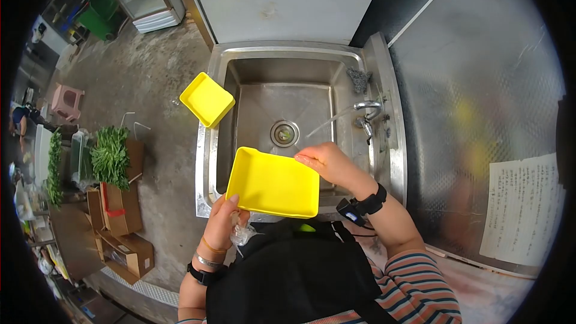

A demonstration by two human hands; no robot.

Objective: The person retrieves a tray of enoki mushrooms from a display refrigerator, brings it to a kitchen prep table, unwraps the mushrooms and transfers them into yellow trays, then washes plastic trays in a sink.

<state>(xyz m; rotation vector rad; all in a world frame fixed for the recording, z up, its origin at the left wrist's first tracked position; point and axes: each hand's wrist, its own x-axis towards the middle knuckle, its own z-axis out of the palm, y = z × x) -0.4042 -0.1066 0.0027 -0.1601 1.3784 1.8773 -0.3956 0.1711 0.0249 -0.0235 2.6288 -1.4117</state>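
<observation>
A large yellow tray [273,183] is held over the near edge of the steel sink [255,96], its inside facing up. My left hand [223,222] grips its near left corner, with a crumpled piece of clear plastic [243,234] at the fingers. My right hand [327,165] is closed on the tray's far rim, toward the right. Water runs in a thin stream from the tap [367,107] into the sink, close to the drain [284,134]. A smaller yellow tray [207,101] rests tilted on the sink's left rim.
A dark scouring pad [359,79] lies at the sink's back right corner. On the left are leafy greens [110,155], cardboard boxes [123,219] and a pink stool [67,102]. A person [20,121] is at the far left. A handwritten sheet [519,210] hangs on the right.
</observation>
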